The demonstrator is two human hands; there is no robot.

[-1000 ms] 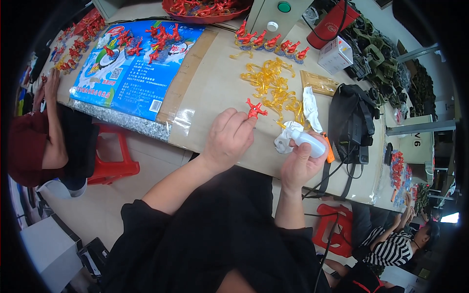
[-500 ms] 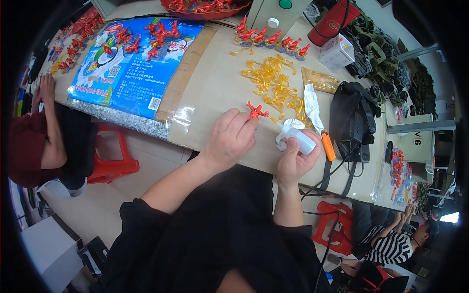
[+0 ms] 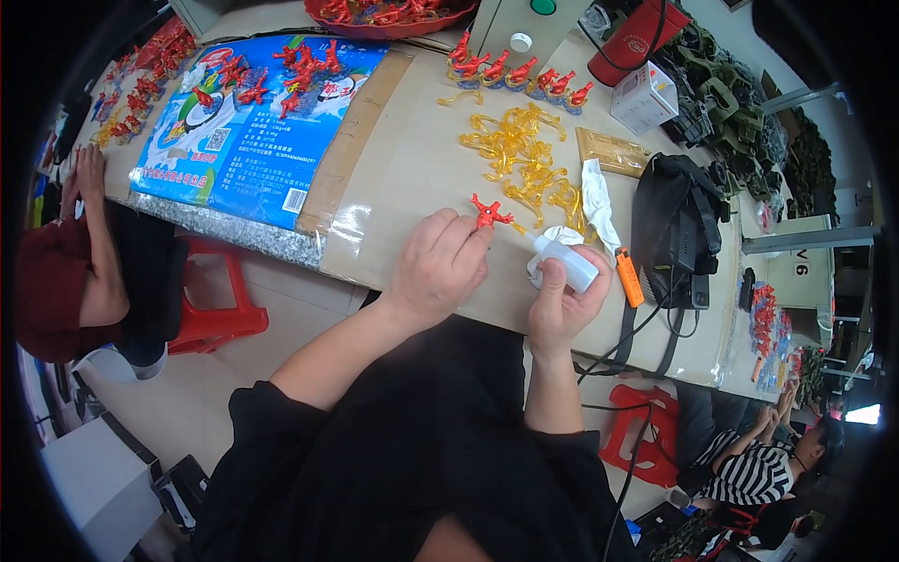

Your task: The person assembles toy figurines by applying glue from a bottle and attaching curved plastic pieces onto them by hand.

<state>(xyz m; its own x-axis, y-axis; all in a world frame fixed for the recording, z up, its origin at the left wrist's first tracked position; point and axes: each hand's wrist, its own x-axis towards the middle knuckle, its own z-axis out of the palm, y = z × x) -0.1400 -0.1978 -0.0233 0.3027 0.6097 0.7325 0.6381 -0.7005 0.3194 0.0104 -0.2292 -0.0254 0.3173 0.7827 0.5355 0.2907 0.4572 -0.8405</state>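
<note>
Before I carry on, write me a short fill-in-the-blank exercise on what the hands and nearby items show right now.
1. The left hand pinches a small figure coloured ____.
2. The squeeze bottle is held in the person's ____ hand.
3. The printed sheet left of both hands is mainly ____.
4. The orange object lies to the ____ of the squeeze bottle.

Missing words: red; right; blue; right.

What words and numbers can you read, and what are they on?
I won't copy any, but printing stands on:
Blue sheet: lettering, square code, barcode; smallest lines blurred.
Red canister: pale print, too small.
White box: print too small.
Pale panel, right: large dark characters.
</note>
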